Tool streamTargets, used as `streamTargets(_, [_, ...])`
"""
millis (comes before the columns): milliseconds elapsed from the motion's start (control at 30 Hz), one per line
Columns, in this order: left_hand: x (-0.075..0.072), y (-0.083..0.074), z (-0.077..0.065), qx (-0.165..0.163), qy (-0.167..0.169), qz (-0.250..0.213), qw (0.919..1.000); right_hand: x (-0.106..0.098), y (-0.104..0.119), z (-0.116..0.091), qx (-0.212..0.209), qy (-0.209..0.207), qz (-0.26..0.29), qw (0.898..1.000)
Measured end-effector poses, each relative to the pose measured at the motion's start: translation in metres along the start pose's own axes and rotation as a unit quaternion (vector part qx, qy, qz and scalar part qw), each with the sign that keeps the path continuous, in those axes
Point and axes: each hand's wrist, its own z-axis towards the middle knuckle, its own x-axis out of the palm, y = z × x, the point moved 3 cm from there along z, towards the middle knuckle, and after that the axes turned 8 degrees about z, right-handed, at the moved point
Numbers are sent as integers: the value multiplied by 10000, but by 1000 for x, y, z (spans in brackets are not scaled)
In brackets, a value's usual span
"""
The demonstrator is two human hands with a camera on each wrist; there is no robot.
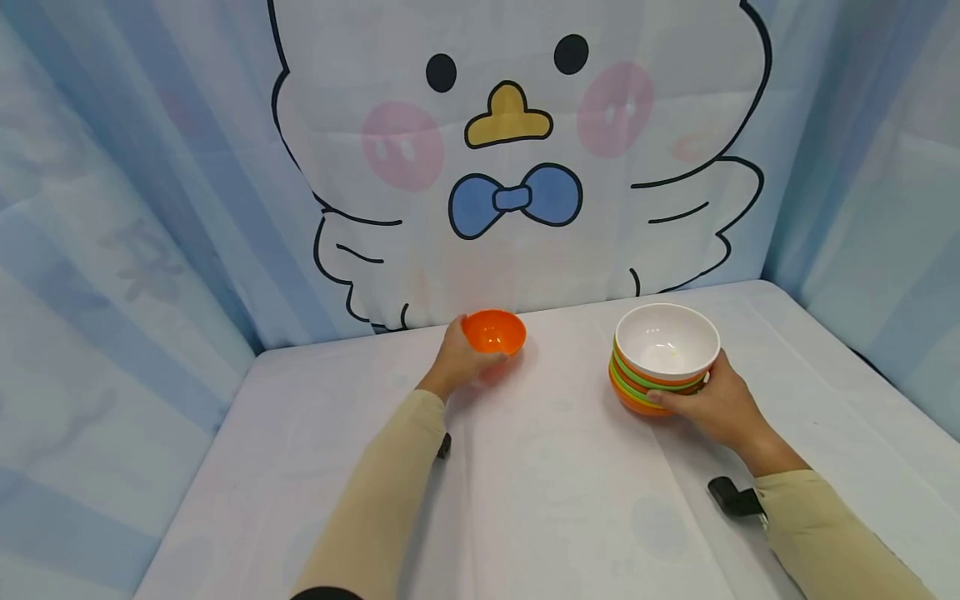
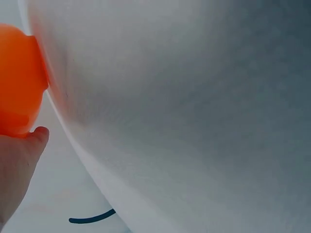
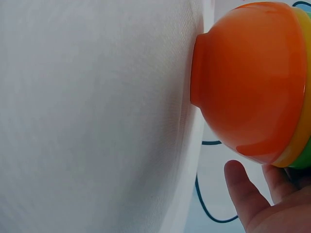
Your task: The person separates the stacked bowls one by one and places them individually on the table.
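Note:
My left hand (image 1: 459,360) grips a small orange bowl (image 1: 495,332) by its side, near the table's back edge. In the left wrist view, fingers curl up against that bowl (image 2: 17,80), whose foot is down at the table surface. Over on the right, a stack of several nested bowls (image 1: 637,392) stands upright, orange at the bottom, with green and yellow rims between. The topmost is a white bowl (image 1: 666,340) with a bare inside. My right hand (image 1: 720,404) holds the stack from its right side, thumb in front. The right wrist view shows the bottom orange bowl (image 3: 252,82) low at the table.
A white cloth covers the table (image 1: 555,500). Behind it hangs a curtain (image 1: 517,267) printed with a cartoon bird in a blue bow tie. More blue curtain (image 1: 97,333) closes off the left side. A black wrist mount (image 1: 731,497) juts from my right sleeve.

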Motion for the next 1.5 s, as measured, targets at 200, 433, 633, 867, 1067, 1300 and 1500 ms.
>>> streamTargets(200, [-1,0,2,-72,6,116,9999,0,1,1,-36,12,1,10000])
streamTargets(433, [-3,0,3,-123,8,23,9999,1,-1,1,-84,4,48,10000])
streamTargets(633, [-2,0,5,-44,-28,-84,10000,2,-1,1,-48,-6,85,10000])
streamTargets(867, [-2,1,5,-107,13,86,9999,2,-1,0,-20,12,69,10000])
streamTargets(1067, [-13,-9,2,-193,-35,4,9998,2,0,0,-65,14,63,10000])
streamTargets(1300, [-19,-46,-5,539,99,-73,9985,-1,1,0,-29,-9,38,10000])
streamTargets(1500, [-4,-81,-21,1188,448,96,9919,-1,1,0,-58,22,73,10000])
